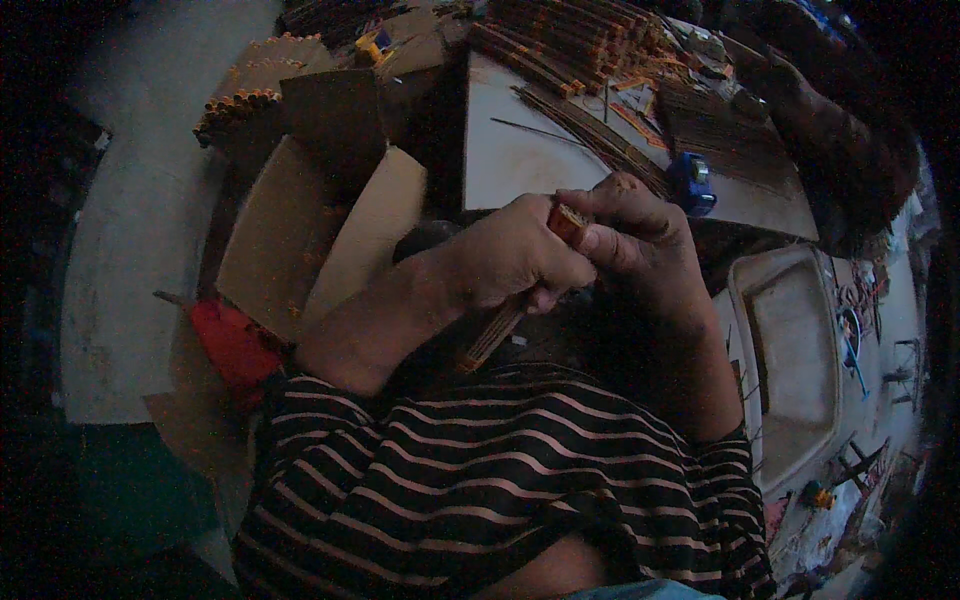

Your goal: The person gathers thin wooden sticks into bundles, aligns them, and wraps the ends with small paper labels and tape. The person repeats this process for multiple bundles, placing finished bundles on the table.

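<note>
In front of my striped shirt, my left hand [520,250] is wrapped round a slim bundle of thin brown sticks [492,340]. The bundle slants, its lower end coming out below the fist toward my body and its orange-brown upper end showing above the fist. At that upper end my right hand [640,225] is closed, thumb and fingers pressing on the bundle's tip. The middle of the bundle is hidden inside my left fist. Dim light keeps me from telling what the sticks are made of.
A white table [520,150] ahead bears stacked orange-brown bundles [570,45], loose thin rods [590,130] and a blue object [693,185] at its near edge. An open cardboard box [270,235] and a red item [232,345] are left; a pale basin [745,320] is right.
</note>
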The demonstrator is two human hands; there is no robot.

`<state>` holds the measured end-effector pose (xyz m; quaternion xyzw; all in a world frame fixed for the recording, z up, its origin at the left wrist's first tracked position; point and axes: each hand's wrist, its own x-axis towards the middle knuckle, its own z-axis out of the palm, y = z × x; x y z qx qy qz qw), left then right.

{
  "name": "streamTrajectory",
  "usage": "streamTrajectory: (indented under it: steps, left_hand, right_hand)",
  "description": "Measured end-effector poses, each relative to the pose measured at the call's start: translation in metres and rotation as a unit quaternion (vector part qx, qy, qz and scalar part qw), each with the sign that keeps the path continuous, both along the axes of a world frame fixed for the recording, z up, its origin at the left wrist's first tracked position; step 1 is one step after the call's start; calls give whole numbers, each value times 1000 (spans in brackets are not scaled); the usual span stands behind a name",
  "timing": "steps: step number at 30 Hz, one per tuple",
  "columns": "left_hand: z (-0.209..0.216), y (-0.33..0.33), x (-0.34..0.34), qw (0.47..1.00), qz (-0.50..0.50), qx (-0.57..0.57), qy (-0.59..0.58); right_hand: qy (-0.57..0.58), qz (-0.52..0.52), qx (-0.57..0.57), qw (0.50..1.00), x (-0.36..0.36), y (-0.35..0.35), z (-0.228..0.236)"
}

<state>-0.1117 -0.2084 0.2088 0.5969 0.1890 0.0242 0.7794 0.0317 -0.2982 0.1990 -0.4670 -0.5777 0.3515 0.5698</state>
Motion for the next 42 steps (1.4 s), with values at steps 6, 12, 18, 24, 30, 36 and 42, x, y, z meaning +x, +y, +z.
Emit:
streamTrajectory:
  steps: [6, 12, 18, 24, 30, 36, 42]
  left_hand:
    - [-1, 2, 8, 990, -30, -120, -65]
    - [-20, 17, 11, 966, -106, -211, -101]
    - [-32, 12, 12, 942, 15, -299, -150]
    - [-45, 15, 10, 967, 159, -162, -116]
    - [-43, 16, -4, 974, 111, 163, -113]
    - [-38, 15, -8, 993, 81, -19, -83]
    - [-34, 22, -6, 983, 28, -126, -131]
  right_hand:
    - [-77, -18, 50, 996, 11, 9, -8]
    - [-147, -14, 90, 985, 14, 12, -8]
    - [-16, -34, 23, 999, 7, 15, -21]
    - [39, -47, -46, 997, 9, 22, -31]
    - [-88, -65, 17, 994, 10, 26, -29]
    - [-64, -57, -19, 996, 8, 26, -28]
    - [-42, -61, -4, 997, 13, 30, -28]
